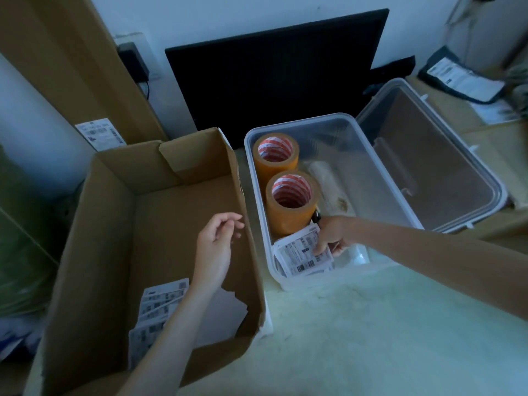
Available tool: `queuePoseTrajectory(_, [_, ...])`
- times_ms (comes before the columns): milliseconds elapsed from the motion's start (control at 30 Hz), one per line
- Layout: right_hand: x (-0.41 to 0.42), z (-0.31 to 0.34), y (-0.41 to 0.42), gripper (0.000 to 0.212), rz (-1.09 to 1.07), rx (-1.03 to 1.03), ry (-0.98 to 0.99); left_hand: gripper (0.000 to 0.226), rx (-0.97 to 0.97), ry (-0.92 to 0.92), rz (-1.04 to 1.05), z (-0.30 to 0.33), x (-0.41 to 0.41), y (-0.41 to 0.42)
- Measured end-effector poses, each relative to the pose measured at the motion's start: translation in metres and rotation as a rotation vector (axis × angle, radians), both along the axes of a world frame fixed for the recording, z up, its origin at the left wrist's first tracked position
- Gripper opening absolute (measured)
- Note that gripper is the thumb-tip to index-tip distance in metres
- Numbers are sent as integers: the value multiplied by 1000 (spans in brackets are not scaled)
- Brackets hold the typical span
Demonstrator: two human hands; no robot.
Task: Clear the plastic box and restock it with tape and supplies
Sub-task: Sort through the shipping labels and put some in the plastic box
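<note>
- Clear plastic box (258, 178) sits on the desk (371, 324); inside it the right hand (333, 235) pinches a stack of labels (300, 257).
- Just beyond that hand stand two tape rolls (291, 201).
- Left hand (215, 247) hovers over the carton (108, 224), fingers loosely curled, holding nothing.
- Lid (434, 155) lies beyond the right hand.

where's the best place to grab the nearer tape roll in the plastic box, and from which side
Come from straight above. The nearer tape roll stands on end with its core open upward, so hook fingers inside the core and a thumb on the outer wall. Side access looks poor: the plastic box wall, the farther tape roll and the right hand on the labels crowd it.
</note>
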State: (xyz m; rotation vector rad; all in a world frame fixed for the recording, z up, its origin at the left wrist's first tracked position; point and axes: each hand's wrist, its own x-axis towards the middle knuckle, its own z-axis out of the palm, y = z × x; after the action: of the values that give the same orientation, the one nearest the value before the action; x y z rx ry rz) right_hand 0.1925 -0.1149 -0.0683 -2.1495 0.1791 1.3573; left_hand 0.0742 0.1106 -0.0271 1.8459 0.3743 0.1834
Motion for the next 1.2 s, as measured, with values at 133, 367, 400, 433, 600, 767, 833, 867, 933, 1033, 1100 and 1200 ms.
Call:
queuePoseTrajectory(133, [-2,2,-3,34,43,-2,124,23,-28,23,17,-4,-4,4])
queuePoseTrajectory(367, [0,29,-13,42,141,-3,-178,22,-22,21,25,-4,-9,9])
queuePoseTrajectory(400, [-1,35,-14,38,139,17,-211,22,-18,19,27,-3,-10,11])
queuePoseTrajectory(433, [-2,41,-16,34,130,41,-234,21,-13,17,30,-3,-11,14])
queuePoseTrajectory(600, [-20,89,-20,14,111,151,-399,21,40,28,63,-5,-19,37])
queuePoseTrajectory(767, [-51,126,-6,10,28,385,-531,19,313,268,-15,-21,-31,72])
queuePoseTrajectory(833, [-65,133,8,11,-20,497,-553,27,442,459,-112,-33,-35,87])
queuePoseTrajectory(867, [-73,135,16,12,-30,539,-565,31,494,555,-157,-40,-38,94])
queuePoseTrajectory(933, [-90,135,36,11,-45,622,-566,38,567,716,-238,-54,-46,104])
queuePoseTrajectory(1033, [-110,125,65,11,-51,736,-524,50,617,857,-350,-69,-59,111])
queuePoseTrajectory(1100, [-120,116,81,12,-72,795,-491,51,618,845,-379,-75,-62,112])
queuePoseTrajectory(1200, [-134,105,101,12,-53,804,-487,53,521,804,-386,-80,-61,112])
